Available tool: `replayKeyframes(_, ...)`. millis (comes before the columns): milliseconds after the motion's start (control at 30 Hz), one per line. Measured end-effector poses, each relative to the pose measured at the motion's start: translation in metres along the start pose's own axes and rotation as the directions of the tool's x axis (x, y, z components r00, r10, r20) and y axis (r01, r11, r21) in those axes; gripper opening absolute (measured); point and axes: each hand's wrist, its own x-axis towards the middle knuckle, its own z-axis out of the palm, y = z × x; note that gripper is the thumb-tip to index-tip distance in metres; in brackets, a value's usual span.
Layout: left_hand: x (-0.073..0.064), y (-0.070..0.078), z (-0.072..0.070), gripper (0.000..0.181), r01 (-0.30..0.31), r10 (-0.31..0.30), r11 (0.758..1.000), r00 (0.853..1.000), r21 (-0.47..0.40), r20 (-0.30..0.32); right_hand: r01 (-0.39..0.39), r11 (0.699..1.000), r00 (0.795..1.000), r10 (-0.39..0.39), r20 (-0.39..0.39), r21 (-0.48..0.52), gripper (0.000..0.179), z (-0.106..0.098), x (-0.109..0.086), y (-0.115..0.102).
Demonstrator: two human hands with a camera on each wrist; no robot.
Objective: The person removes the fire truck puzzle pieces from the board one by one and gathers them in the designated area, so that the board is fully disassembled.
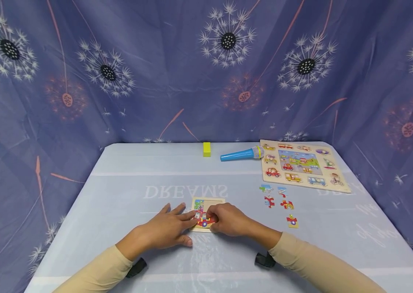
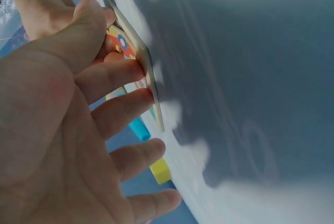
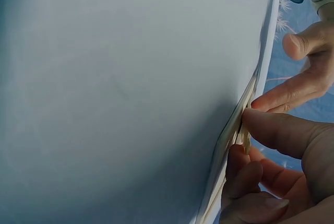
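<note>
A small square wooden jigsaw puzzle lies on the table, with several picture pieces in its left and lower part; its upper right shows bare wood. My left hand lies flat with fingers spread, its fingertips touching the left side of the puzzle. Between the thumb and curled fingers of my right hand is a puzzle piece, pinched at the puzzle's right side. Most of that piece's picture is hidden by the fingers. In the left wrist view a red piece with a blue wheel shows beside the fingers.
Several loose jigsaw pieces lie right of the puzzle. Behind them is a larger wooden vehicle puzzle board. A blue toy microphone touches or nearly touches its left edge, and a yellow block stands at the table's back edge.
</note>
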Motion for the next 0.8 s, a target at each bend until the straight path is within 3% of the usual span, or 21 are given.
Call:
replayKeyframes(300, 0.002, 0.001, 0.001, 0.067, 0.013, -0.013, 1.0, 1.0, 0.016, 0.006, 0.005, 1.0, 1.0, -0.005, -0.029, -0.001, 0.019, -0.005, -0.003, -0.002)
replayKeyframes(467, 0.003, 0.001, 0.0, 0.066, 0.015, -0.015, 1.0, 1.0, 0.017, 0.016, 0.014, 0.998, 1.0, -0.013, -0.021, 0.059, 0.024, -0.018, -0.012, 0.002)
replayKeyframes(633, 0.004, 0.001, 0.0, 0.066, 0.017, -0.018, 1.0, 1.0, 0.006, 0.026, -0.044, 0.994, 0.999, 0.045, -0.01, 0.102, 0.025, -0.035, -0.042, 0.027)
replayKeyframes(800, 0.005, 0.0, 0.0, 0.066, 0.016, -0.015, 1.0, 1.0, -0.015, 0.025, -0.159, 0.985, 0.984, 0.164, -0.074, 0.061, 0.027, -0.063, -0.088, 0.071)
